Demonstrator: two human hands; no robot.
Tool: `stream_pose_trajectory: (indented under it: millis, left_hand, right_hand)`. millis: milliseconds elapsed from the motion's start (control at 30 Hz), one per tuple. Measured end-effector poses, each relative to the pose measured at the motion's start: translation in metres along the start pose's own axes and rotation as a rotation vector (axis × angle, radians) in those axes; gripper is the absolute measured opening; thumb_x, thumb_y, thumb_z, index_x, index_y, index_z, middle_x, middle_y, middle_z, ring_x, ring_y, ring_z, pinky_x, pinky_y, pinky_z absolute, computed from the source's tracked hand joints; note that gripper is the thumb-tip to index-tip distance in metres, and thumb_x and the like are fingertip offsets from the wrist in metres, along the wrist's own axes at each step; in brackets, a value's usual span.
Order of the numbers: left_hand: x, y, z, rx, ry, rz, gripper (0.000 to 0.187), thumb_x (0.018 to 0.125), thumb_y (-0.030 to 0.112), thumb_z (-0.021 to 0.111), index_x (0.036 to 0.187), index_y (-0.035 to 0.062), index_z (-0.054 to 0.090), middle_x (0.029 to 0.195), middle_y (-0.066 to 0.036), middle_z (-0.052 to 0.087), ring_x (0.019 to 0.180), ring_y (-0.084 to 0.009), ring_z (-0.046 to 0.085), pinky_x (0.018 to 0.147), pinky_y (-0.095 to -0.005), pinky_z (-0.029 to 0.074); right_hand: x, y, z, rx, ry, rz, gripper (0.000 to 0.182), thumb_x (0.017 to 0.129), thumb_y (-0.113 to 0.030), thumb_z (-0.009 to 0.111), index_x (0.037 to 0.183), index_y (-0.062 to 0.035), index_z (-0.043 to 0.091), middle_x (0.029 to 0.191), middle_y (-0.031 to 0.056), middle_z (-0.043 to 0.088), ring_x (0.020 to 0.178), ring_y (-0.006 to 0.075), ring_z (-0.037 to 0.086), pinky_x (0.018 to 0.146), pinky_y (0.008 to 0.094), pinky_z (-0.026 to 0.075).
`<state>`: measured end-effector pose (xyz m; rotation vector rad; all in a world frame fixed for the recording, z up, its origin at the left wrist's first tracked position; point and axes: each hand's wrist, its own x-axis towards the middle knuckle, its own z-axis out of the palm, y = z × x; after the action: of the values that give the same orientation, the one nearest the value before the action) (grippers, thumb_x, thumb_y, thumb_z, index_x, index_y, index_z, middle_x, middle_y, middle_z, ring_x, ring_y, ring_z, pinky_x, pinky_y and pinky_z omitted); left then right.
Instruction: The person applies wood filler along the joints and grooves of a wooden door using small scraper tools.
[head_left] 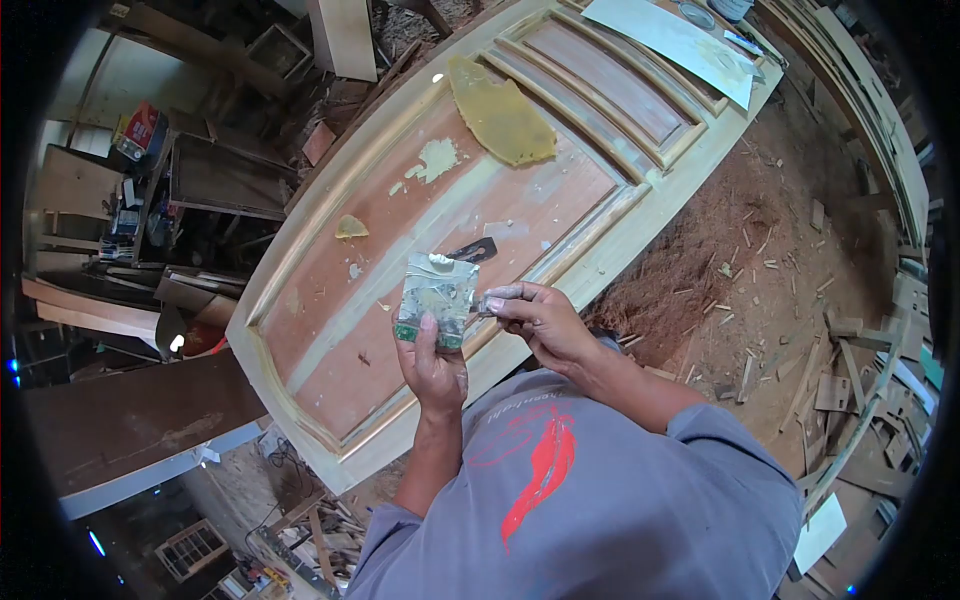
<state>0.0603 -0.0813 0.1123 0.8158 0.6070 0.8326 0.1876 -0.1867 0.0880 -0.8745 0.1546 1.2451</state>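
Left hand (433,365): I hold up a small flat mixing card (438,297), smeared with filler, thumb on its lower face, fingers behind.
Right hand (540,320): pinched narrow on the handle of a putty knife (473,251), blade at the card's right edge.
Card handling: I judge it light, thin, a bit bendy and slippery where wet; best gripped by its clean lower edge.
Below: a wooden panel door (520,200) lying flat, with patches of yellowish filler (500,115).
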Motion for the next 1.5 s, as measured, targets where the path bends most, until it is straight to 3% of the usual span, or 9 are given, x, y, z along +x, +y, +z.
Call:
stream_pose_trajectory:
  millis: [267,467,667,800,900,967,1267,1367,1500]
  left_hand:
    - [-0.002,-0.005,0.002,0.092,0.033,0.08,0.036,0.105,0.005,0.05,0.14,0.0008,0.043,0.131,-0.014,0.06,0.119,-0.0208,0.063,0.101,-0.0357,0.054]
    - [-0.012,-0.026,-0.011,0.579,-0.023,0.398,0.031,0.105,0.003,0.053,0.134,-0.0016,0.046,0.121,-0.012,0.06,0.108,-0.0172,0.062,0.094,-0.0336,0.052]
    - [-0.019,-0.035,-0.024,0.985,-0.176,0.652,0.036,0.102,-0.006,0.053,0.136,-0.0033,0.045,0.122,-0.019,0.062,0.124,-0.0295,0.063,0.117,-0.0526,0.043]
    - [-0.008,-0.033,-0.018,1.101,-0.293,0.83,0.034,0.105,0.002,0.054,0.138,-0.0021,0.043,0.127,-0.019,0.057,0.112,-0.0232,0.062,0.1,-0.0377,0.05]
    - [-0.012,-0.033,-0.021,1.148,-0.27,0.802,0.035,0.104,-0.001,0.052,0.138,-0.0023,0.044,0.129,-0.023,0.058,0.122,-0.0318,0.06,0.108,-0.0446,0.045]
    - [-0.015,-0.042,-0.028,1.043,-0.214,0.712,0.037,0.102,-0.006,0.05,0.138,-0.0029,0.044,0.132,-0.028,0.06,0.135,-0.0441,0.056,0.12,-0.0567,0.037]
    - [-0.014,-0.043,-0.024,0.987,-0.247,0.741,0.038,0.102,-0.007,0.05,0.139,-0.0021,0.045,0.131,-0.029,0.062,0.136,-0.0441,0.055,0.121,-0.0569,0.035]
    - [-0.011,-0.039,-0.024,1.017,-0.332,0.753,0.033,0.104,-0.004,0.05,0.137,-0.0018,0.046,0.139,-0.028,0.056,0.139,-0.0425,0.052,0.115,-0.0473,0.044]
    - [-0.012,-0.034,-0.014,1.076,-0.313,0.703,0.035,0.104,-0.004,0.051,0.138,-0.0016,0.048,0.135,-0.029,0.061,0.136,-0.0417,0.056,0.112,-0.0475,0.046]
  right_hand:
    - [-0.005,-0.013,-0.006,0.034,-0.005,-0.043,0.018,0.093,-0.01,0.076,0.107,-0.0005,0.071,0.092,0.003,0.073,0.076,0.0069,0.059,0.071,0.0214,0.046]
    - [-0.004,-0.008,-0.007,0.005,0.008,-0.05,0.011,0.094,-0.008,0.075,0.101,-0.0037,0.068,0.092,0.004,0.072,0.079,0.009,0.062,0.074,0.0233,0.048]
    - [-0.006,-0.01,0.001,0.061,0.043,-0.04,0.017,0.093,-0.008,0.075,0.107,0.0004,0.07,0.091,0.0035,0.072,0.078,0.0077,0.062,0.073,0.0214,0.048]
    - [-0.009,-0.017,0.008,0.144,0.026,-0.014,0.014,0.095,-0.007,0.073,0.106,-0.0024,0.067,0.097,0.005,0.073,0.083,0.0091,0.063,0.078,0.0244,0.05]
    - [-0.011,-0.02,0.01,0.152,0.006,-0.073,0.017,0.095,-0.007,0.073,0.109,-0.0002,0.067,0.1,0.0065,0.072,0.085,0.0098,0.063,0.079,0.0247,0.051]
    - [-0.012,-0.023,0.01,0.134,-0.006,-0.115,0.019,0.095,-0.005,0.072,0.111,0.0014,0.067,0.1,0.0075,0.072,0.086,0.0103,0.063,0.08,0.0246,0.051]
    - [-0.001,-0.018,0.015,-0.048,0.114,-0.295,0.022,0.093,-0.004,0.074,0.113,0.0055,0.07,0.097,0.0055,0.072,0.086,0.0081,0.063,0.079,0.0226,0.052]
    - [-0.003,-0.022,0.016,-0.139,0.115,-0.318,0.022,0.094,-0.004,0.074,0.113,0.0043,0.071,0.095,0.0049,0.072,0.084,0.0074,0.063,0.078,0.0225,0.052]
    - [-0.002,-0.029,0.015,-0.168,0.076,-0.375,0.02,0.094,-0.002,0.074,0.112,0.0037,0.071,0.098,0.006,0.073,0.087,0.0072,0.065,0.08,0.0226,0.054]
